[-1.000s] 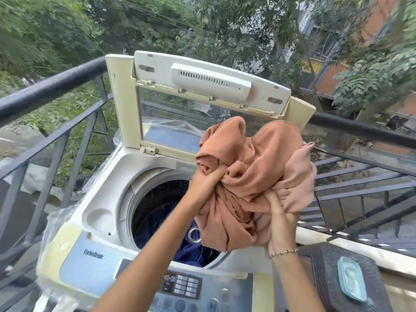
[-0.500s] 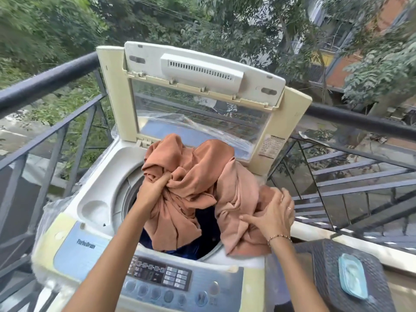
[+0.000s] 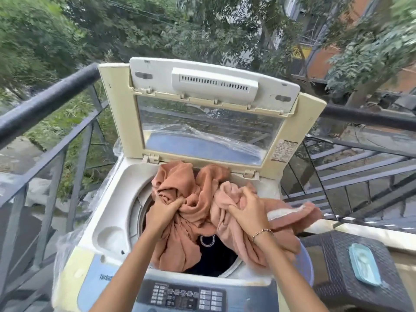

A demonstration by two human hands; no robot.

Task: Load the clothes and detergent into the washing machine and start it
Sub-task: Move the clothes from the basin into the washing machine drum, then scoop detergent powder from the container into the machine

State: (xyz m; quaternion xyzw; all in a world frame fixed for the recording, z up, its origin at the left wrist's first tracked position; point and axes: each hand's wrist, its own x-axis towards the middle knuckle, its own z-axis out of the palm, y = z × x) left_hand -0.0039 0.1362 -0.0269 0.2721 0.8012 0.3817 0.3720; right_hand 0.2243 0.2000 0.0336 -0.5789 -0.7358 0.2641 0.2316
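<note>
By the balcony railing [image 3: 45,104], our left hand [image 3: 162,212] and right hand [image 3: 247,208] each grip orange clothes [image 3: 193,183] over the open washing machine [image 3: 108,221]

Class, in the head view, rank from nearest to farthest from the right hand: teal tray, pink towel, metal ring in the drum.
1. Pink towel, in the right hand.
2. Metal ring, lower left, in the drum.
3. Teal tray, far right, on stool.

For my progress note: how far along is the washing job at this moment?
Done: lid open, dark clothes in the drum. In hand: left hand grips the orange cloth, right hand the pink cloth, both half over the opening. Left: push them in, add detergent, close lid, press the control panel.
</note>
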